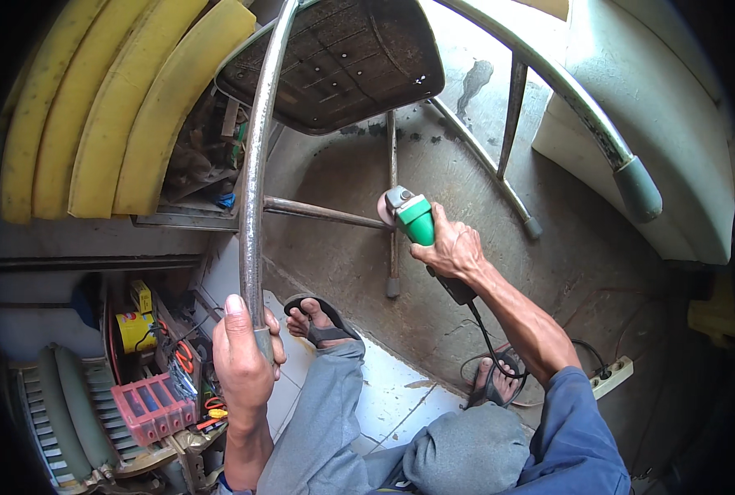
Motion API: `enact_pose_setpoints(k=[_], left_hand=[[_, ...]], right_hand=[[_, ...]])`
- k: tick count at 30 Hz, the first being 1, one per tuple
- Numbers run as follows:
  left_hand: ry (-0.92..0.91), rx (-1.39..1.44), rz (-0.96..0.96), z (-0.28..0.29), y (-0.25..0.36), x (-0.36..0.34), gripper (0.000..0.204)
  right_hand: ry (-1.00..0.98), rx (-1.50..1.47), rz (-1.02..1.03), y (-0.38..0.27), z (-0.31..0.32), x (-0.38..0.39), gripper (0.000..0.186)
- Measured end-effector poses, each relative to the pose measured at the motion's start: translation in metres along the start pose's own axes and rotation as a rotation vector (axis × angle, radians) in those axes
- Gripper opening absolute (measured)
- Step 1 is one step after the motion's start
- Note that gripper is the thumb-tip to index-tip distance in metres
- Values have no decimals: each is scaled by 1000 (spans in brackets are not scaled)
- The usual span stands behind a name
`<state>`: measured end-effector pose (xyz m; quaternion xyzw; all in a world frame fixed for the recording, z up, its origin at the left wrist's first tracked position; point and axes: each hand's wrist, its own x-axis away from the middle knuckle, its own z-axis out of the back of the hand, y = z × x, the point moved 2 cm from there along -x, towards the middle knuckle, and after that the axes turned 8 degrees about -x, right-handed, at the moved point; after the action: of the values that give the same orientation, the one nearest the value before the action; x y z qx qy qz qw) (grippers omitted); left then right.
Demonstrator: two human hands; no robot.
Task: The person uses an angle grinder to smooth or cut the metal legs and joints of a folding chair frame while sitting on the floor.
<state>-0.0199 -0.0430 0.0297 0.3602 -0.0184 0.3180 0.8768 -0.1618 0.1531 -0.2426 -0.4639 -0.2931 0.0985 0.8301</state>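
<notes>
My left hand [248,351] is wrapped round the lower end of a metal chair leg [256,190], just at its grey rubber foot. The chair is tipped over, and the dark underside of its seat [342,62] faces me. In my right hand [451,245] is a green angle grinder [417,219], its head turned to the left. The grinder's disc [385,209] is at the end of a crossbar [326,212], where that bar meets another leg; whether they touch I cannot tell. A black cord [484,330] hangs from the grinder's rear.
Yellow curved pads [128,107] stand at the upper left. Tools and a pink compartment box [154,410] lie at the lower left. A power strip [613,377] is on the floor at right, near my sandalled foot. A large pale padded piece [648,132] stands at the upper right.
</notes>
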Motion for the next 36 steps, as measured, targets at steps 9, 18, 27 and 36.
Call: enact_pose_setpoints(k=[9,18,27,36], left_hand=[[49,15,-23,-6,1,0,66],[56,36,-48,-5,-1,-2,65],[42,74,15,-6,3,2,64],[-79,123,-17,-13,9,9,67]], right_hand=[[-82,-150,198,-91,79,30,87],[-145,-195,285,-156,123,60,94],[-90,-385,251,-153,103,93,83],[79,-466,140,-102,50,111,85]])
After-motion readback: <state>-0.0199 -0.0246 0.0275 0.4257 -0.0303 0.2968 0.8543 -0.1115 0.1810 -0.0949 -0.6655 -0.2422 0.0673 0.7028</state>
